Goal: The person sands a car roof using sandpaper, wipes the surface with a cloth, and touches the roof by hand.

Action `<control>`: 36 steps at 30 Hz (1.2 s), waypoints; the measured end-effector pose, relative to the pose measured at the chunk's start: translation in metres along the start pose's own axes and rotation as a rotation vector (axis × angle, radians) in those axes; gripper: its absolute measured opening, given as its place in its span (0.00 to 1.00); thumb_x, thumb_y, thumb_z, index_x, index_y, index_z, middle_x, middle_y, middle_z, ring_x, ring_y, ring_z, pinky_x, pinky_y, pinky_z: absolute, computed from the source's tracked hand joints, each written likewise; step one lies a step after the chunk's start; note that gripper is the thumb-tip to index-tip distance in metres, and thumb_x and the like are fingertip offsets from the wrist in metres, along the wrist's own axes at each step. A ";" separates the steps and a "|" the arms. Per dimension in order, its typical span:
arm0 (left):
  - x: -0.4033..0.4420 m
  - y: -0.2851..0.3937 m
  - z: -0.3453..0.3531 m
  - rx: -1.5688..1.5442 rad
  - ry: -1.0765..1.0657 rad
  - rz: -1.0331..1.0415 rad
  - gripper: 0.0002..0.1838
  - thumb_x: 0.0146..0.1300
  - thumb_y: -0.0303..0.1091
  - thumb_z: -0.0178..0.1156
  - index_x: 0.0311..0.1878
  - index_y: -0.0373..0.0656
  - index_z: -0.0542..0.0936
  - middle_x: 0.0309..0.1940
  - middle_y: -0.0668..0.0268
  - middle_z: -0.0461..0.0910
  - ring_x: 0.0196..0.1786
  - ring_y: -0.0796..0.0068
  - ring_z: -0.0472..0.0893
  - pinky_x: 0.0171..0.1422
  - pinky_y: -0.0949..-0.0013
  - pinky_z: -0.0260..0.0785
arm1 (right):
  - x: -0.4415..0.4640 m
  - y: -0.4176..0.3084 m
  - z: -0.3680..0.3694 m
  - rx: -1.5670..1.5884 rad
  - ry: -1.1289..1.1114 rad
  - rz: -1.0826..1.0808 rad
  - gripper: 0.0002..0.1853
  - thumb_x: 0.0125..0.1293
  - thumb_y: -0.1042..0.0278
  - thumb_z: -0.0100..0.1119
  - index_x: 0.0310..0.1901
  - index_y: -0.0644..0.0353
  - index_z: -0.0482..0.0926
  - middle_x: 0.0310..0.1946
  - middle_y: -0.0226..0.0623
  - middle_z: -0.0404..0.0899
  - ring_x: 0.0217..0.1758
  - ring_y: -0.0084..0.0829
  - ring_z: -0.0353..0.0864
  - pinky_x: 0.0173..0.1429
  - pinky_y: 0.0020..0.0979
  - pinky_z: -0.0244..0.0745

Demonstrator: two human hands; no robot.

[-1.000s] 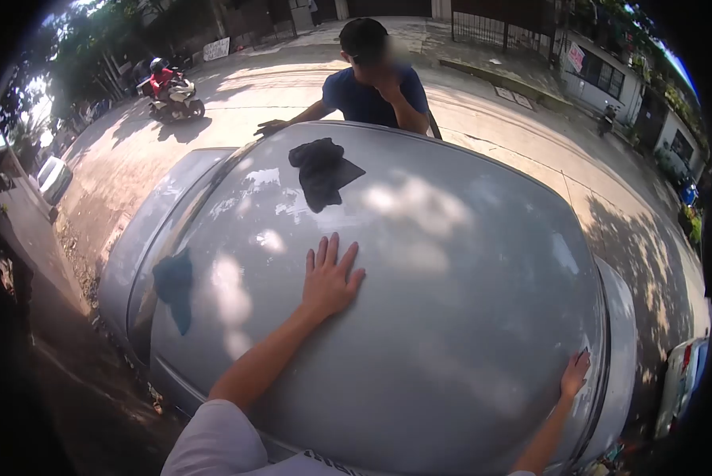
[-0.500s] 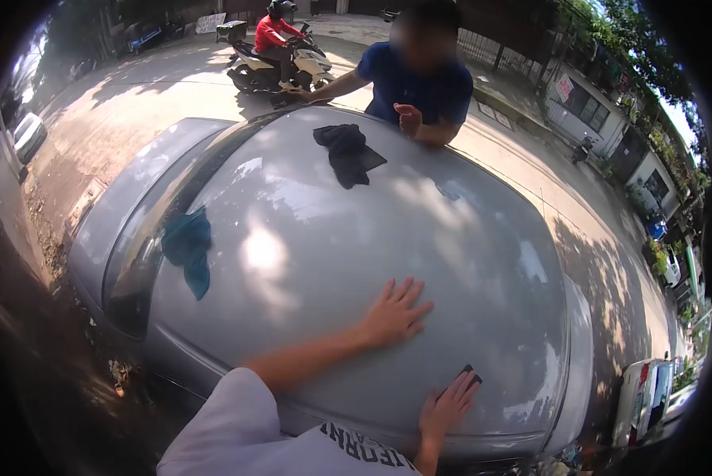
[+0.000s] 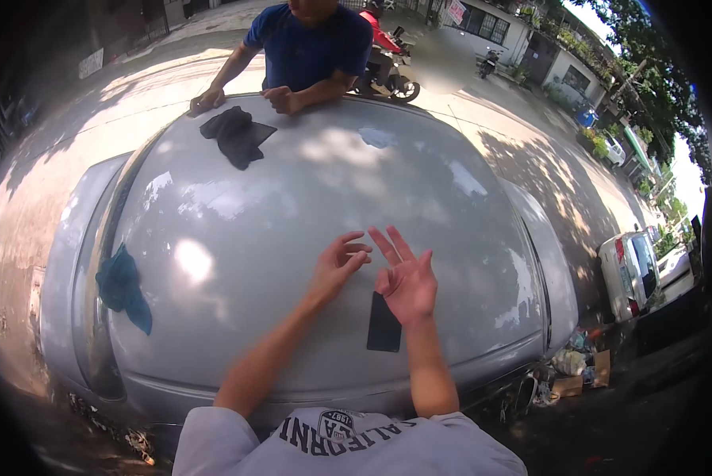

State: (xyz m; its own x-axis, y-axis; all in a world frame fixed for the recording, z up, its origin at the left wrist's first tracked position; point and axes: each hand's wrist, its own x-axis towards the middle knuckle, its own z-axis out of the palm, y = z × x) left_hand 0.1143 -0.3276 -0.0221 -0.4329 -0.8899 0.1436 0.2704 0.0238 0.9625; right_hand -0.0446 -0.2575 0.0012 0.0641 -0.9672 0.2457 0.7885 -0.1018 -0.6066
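Note:
My left hand (image 3: pixel 340 266) is raised over the middle of the silver car roof (image 3: pixel 292 198), fingers loosely curved with nothing in them. Close to its right, my right hand (image 3: pixel 410 285) is turned palm up, two fingers stretched out and the others partly bent, holding nothing. Below the right hand, a thin black rectangle (image 3: pixel 383 327) lies flat on the roof, its upper right corner overlapped by that hand. I cannot tell exactly what it is. A dark grey cloth (image 3: pixel 235 136) is crumpled near the far edge. Another cloth, teal (image 3: pixel 122 287), drapes at the left edge.
Across the car, a person in a blue shirt (image 3: pixel 308 49) leans with both hands at the far roof edge. Behind them a rider in red passes on a motorcycle (image 3: pixel 403 86). A white vehicle (image 3: pixel 630 270) stands at right. Cardboard and rubbish (image 3: pixel 578 369) lie near the car.
Both hands have lifted off the roof and come together; the right let go of the black rectangle. My view has turned right. The motorcycle has moved rightward behind the other person.

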 end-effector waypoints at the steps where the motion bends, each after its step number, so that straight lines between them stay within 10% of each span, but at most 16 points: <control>1: 0.007 -0.002 0.007 -0.074 0.057 -0.010 0.21 0.72 0.39 0.59 0.62 0.38 0.74 0.49 0.58 0.83 0.52 0.71 0.82 0.59 0.65 0.74 | 0.007 0.007 0.000 0.103 -0.026 0.038 0.44 0.72 0.32 0.41 0.76 0.60 0.54 0.77 0.44 0.55 0.35 0.30 0.74 0.38 0.27 0.71; 5: 0.040 -0.030 0.025 -0.164 0.005 -0.200 0.16 0.73 0.39 0.59 0.56 0.39 0.77 0.48 0.65 0.81 0.49 0.72 0.83 0.52 0.69 0.78 | 0.013 0.017 -0.021 0.343 0.096 0.023 0.56 0.62 0.19 0.43 0.79 0.54 0.44 0.81 0.34 0.44 0.24 0.27 0.60 0.29 0.26 0.61; 36: 0.041 -0.029 0.038 -0.590 0.014 -0.413 0.21 0.72 0.40 0.52 0.63 0.39 0.71 0.53 0.60 0.77 0.53 0.63 0.80 0.56 0.63 0.76 | 0.008 0.025 -0.039 0.082 0.140 0.022 0.58 0.58 0.14 0.38 0.80 0.46 0.40 0.80 0.43 0.44 0.25 0.33 0.73 0.25 0.26 0.67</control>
State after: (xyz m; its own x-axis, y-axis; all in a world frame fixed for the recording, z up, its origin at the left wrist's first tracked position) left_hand 0.0556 -0.3475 -0.0349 -0.5897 -0.7793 -0.2119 0.5084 -0.5621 0.6524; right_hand -0.0482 -0.2769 -0.0420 0.0003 -0.9926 0.1218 0.8356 -0.0666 -0.5453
